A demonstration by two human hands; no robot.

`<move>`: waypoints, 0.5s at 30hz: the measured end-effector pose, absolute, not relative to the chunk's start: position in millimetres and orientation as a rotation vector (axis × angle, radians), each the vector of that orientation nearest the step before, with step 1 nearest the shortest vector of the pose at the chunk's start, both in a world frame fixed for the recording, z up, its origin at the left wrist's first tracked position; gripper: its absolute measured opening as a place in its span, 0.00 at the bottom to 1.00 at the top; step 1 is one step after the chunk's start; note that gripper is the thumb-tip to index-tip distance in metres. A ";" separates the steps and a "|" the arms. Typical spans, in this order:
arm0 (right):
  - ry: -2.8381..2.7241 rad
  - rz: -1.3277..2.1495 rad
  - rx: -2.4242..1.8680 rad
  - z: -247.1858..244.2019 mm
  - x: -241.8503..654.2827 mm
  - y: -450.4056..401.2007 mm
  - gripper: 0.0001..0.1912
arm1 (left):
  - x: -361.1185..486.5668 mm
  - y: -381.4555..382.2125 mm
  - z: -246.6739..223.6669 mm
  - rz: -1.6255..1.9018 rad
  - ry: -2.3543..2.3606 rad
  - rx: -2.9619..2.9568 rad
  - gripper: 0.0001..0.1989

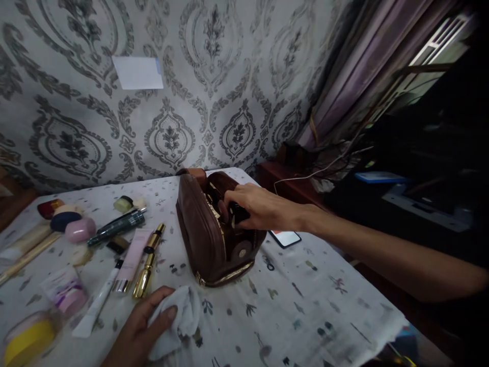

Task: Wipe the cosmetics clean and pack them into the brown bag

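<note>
Bag: a dark brown zippered cosmetic bag (198, 229) stands open on the table, right of the spread of cosmetics, with gold zipper teeth along its edges and a round snap on the flap at its near side.
Right hand: at the mouth of the bag (260, 204), fingers and thumb closed around a black item (237, 211), too dark and covered to name.
Left hand: in front of the bag and to its left (147, 326), well apart from the right one, thumb and fingers clamped on a crumpled white cloth (185, 311).
Phone: a smartphone (288, 239) with a lit screen lies just right of the bag, partly hidden by the forearm.
Nearest cosmetics: gold tubes with dark bands (143, 278), then a pale pink squeeze tube (133, 257) and a slim white tube (95, 306).
Farther left: a dark green tube (118, 227), a rounded pink container (80, 230), a small tube with purple print (66, 290) and, by the lower corner, a blurred yellow jar (30, 339).
Tablecloth: white with scattered plant motifs (305, 316), beneath all of these.
Wall: grey damask wallpaper (214, 46) bearing a white sheet of paper (138, 74).
Right side: a mauve curtain (340, 97) and a thin pale cable (317, 175).
</note>
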State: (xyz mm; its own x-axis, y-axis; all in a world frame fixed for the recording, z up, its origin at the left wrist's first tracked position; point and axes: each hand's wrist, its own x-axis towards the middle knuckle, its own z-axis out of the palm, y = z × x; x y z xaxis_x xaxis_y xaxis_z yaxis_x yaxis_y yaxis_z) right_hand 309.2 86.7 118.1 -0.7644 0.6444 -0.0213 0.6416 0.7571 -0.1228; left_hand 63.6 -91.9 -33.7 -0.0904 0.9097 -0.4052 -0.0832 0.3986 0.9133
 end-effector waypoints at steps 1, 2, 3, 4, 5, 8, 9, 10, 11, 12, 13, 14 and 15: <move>-2.967 0.149 -1.071 117.9 307.7 86.9 0.17 | 63.7 -91.8 -33.7 0.988 1.416 0.791 0.29; -3.003 0.109 -1.068 117.1 306.6 87.2 0.17 | 63.8 -91.8 -34.0 0.985 1.426 0.793 0.29; -3.034 0.069 -1.060 115.8 305.9 87.5 0.16 | 63.7 -91.8 -34.6 0.993 1.435 0.806 0.29; -3.060 0.029 -1.051 114.2 305.4 87.9 0.16 | 63.5 -91.8 -35.4 1.004 1.442 0.826 0.29; -3.081 -0.011 -1.042 112.4 305.3 88.5 0.16 | 63.2 -91.9 -36.4 1.018 1.448 0.848 0.28; -3.106 -0.130 -1.009 107.9 306.2 90.4 0.16 | 60.9 -92.5 -41.6 1.019 1.476 0.897 0.27; -3.108 -0.155 -1.005 107.1 306.5 90.9 0.16 | 59.8 -92.9 -43.9 1.006 1.491 0.901 0.28; -3.107 -0.170 -1.008 106.7 306.8 91.3 0.15 | 58.8 -93.3 -46.3 0.998 1.509 0.906 0.28; -3.106 -0.173 -1.014 106.6 306.9 91.6 0.15 | 57.9 -93.8 -48.6 0.996 1.530 0.916 0.28; -3.108 -0.168 -1.021 106.8 306.8 91.6 0.14 | 57.3 -94.3 -50.6 1.002 1.554 0.928 0.28; -3.113 -0.161 -1.026 107.3 306.7 91.4 0.14 | 56.9 -94.8 -52.2 1.015 1.577 0.943 0.28; -3.119 -0.158 -1.028 108.0 306.5 91.1 0.14 | 56.9 -95.2 -53.2 1.030 1.593 0.957 0.28; -3.128 -0.162 -1.026 108.8 306.3 90.7 0.15 | 57.1 -95.5 -53.6 1.041 1.601 0.966 0.27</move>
State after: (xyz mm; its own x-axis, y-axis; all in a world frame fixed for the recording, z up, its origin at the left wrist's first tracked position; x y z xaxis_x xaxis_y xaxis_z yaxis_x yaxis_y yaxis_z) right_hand 306.3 90.7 108.8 -0.7954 0.5951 -0.1151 0.5800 0.8024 0.1406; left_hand 57.1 -95.5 -53.6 -0.2250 0.9295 -0.2922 0.1103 0.3222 0.9402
